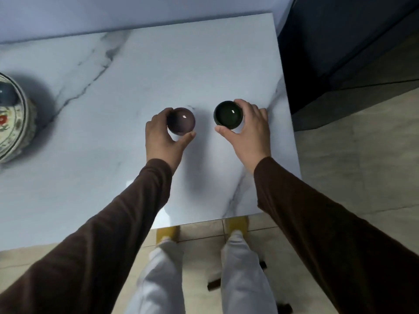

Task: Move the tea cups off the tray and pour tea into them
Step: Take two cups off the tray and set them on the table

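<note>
Two small tea cups stand upright on the white marble table (pixel 158 71). My left hand (pixel 162 137) wraps its fingers and thumb around a purple-brown cup (pixel 182 120). A dark green cup (pixel 228 114) to its right is gripped the same way by my right hand (pixel 251 130). Both cups show a glossy inside with a light reflection; I cannot tell whether they hold tea. No tray or teapot is in view.
A painted ceramic jar (pixel 13 123) with floral patterns stands at the table's left edge. The table's right edge (pixel 288 123) lies just beyond my right hand, with tiled floor and a dark cabinet (pixel 340 41) past it. My legs stand at the near edge.
</note>
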Demonstrator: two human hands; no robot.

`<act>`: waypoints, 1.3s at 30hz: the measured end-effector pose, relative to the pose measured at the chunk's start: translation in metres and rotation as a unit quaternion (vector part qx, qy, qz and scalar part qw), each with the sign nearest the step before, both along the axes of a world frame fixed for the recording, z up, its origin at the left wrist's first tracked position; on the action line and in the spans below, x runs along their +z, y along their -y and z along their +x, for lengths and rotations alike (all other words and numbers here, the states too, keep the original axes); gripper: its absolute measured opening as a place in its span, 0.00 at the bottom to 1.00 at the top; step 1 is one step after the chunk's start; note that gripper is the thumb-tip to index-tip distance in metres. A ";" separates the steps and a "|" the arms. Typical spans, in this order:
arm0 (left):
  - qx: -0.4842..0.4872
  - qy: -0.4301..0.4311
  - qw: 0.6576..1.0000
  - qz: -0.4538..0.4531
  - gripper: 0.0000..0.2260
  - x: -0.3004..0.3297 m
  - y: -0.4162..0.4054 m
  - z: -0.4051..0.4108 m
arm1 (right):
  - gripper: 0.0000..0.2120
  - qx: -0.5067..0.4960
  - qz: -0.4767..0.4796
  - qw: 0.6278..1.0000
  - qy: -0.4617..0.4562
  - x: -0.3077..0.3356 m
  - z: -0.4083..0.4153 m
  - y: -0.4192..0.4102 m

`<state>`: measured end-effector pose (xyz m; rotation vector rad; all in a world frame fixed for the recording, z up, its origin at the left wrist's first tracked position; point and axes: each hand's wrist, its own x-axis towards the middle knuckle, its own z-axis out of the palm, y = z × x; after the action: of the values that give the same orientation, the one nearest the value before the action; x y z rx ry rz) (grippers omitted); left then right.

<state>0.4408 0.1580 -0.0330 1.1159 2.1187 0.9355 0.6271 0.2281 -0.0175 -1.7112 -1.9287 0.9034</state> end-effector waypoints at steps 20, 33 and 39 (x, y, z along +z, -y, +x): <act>-0.020 -0.049 0.998 -0.031 0.30 -0.066 -0.058 -0.007 | 0.33 0.094 0.011 0.996 0.007 -0.081 -0.018 -0.081; -0.038 -0.066 0.996 -0.046 0.30 -0.071 -0.057 -0.013 | 0.33 0.074 -0.003 0.997 0.009 -0.091 -0.029 -0.084; -0.049 -0.082 0.994 -0.058 0.32 -0.069 -0.057 -0.013 | 0.36 0.081 -0.010 0.996 0.028 -0.090 -0.028 -0.082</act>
<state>0.4274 0.2146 -0.1022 1.2613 2.1943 0.6864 0.5995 0.3101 -0.1070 -1.6256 -2.1266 0.9437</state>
